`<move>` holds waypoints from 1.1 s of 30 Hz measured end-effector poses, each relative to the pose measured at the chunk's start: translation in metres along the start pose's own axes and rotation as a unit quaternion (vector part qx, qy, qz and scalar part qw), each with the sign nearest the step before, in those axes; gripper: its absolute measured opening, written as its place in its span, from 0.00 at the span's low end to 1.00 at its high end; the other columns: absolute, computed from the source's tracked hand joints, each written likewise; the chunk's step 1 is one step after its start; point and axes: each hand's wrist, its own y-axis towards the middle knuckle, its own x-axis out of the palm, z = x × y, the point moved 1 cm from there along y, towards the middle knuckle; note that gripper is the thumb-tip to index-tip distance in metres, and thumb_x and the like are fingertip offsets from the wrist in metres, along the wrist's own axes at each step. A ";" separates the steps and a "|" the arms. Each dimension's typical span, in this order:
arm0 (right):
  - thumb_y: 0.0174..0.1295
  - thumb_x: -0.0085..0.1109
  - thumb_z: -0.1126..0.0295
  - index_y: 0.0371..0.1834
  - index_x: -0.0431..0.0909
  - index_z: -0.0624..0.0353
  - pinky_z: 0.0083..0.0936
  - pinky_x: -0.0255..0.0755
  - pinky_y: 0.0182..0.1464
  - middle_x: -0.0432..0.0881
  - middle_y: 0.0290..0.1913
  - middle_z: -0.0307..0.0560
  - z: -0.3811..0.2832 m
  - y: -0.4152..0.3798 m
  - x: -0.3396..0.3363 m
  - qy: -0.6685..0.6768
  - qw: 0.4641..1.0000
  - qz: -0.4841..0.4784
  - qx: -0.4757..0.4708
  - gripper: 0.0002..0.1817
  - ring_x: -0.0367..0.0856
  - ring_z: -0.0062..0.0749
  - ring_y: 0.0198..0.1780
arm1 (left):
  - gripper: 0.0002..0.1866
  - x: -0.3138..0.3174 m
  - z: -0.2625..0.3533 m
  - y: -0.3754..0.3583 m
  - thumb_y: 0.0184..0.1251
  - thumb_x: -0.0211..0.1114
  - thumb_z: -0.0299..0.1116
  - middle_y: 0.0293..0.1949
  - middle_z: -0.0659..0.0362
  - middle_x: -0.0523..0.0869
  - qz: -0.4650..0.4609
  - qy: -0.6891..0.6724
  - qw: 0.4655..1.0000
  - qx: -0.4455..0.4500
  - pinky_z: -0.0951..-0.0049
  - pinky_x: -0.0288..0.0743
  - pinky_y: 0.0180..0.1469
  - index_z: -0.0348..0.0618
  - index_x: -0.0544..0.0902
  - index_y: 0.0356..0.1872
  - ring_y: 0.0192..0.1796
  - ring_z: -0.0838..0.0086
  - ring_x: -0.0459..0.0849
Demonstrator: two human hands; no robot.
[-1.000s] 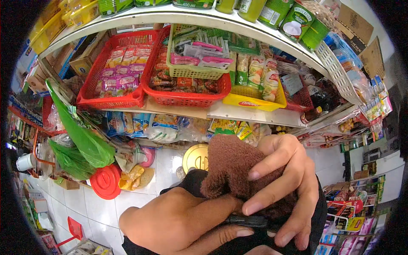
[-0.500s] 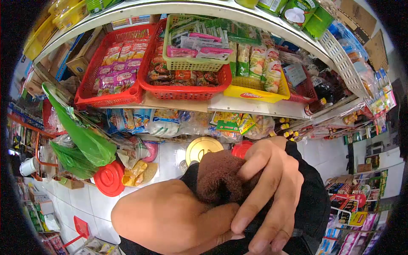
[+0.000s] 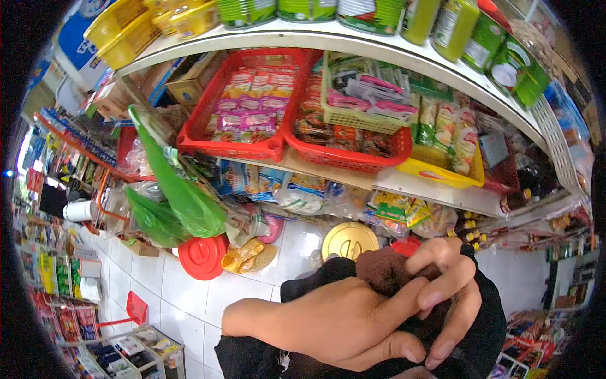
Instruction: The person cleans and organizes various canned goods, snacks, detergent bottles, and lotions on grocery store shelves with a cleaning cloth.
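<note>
A brown, rough-textured cloth [image 3: 379, 268] is bunched up at the lower right, in front of dark clothing. My left hand [image 3: 334, 322] lies against its lower side, with the back of the hand up and the fingers pointing right. From the right, my right hand [image 3: 451, 294] curls its fingers over the cloth, and the fingertips of both hands come close together. Part of the cloth is hidden behind the fingers.
Shelf baskets hold packets: a red one [image 3: 230, 149], another red one [image 3: 353, 158] and a yellow one [image 3: 445, 175]. Green plastic bags [image 3: 183, 189] hang at left. On the tiled floor are a red lid [image 3: 202, 258], a gold lid [image 3: 350, 241] and a red dustpan [image 3: 136, 307].
The view has shifted, so the shelf, hands and cloth appear further right. My left hand has flattened out, and less of the cloth shows between the hands.
</note>
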 end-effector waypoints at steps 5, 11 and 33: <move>0.52 0.58 0.61 0.33 0.80 0.28 0.30 0.61 0.32 0.73 0.42 0.12 0.001 -0.003 -0.002 0.058 0.998 0.016 0.030 0.07 0.63 0.21 0.45 | 0.21 0.019 -0.008 -0.007 0.61 0.53 0.47 0.15 0.52 0.72 0.140 -0.023 0.990 0.021 0.65 0.69 0.18 0.36 0.64 0.39 0.16 0.57 0.76; 0.52 0.56 0.60 0.33 0.80 0.31 0.30 0.59 0.34 0.73 0.41 0.12 -0.002 -0.039 -0.033 0.096 0.995 0.014 -0.027 0.06 0.61 0.18 0.46 | 0.16 0.025 -0.011 0.001 0.59 0.55 0.41 0.17 0.60 0.74 0.199 0.019 0.976 0.081 0.68 0.66 0.17 0.39 0.64 0.33 0.14 0.63 0.75; 0.55 0.54 0.59 0.31 0.75 0.38 0.27 0.63 0.34 0.69 0.38 0.19 0.017 0.003 -0.019 -0.019 0.995 -0.066 -0.069 0.03 0.62 0.19 0.43 | 0.28 0.033 -0.023 0.012 0.53 0.57 0.56 0.28 0.54 0.74 0.286 -0.086 0.943 0.148 0.72 0.70 0.27 0.40 0.61 0.39 0.23 0.63 0.77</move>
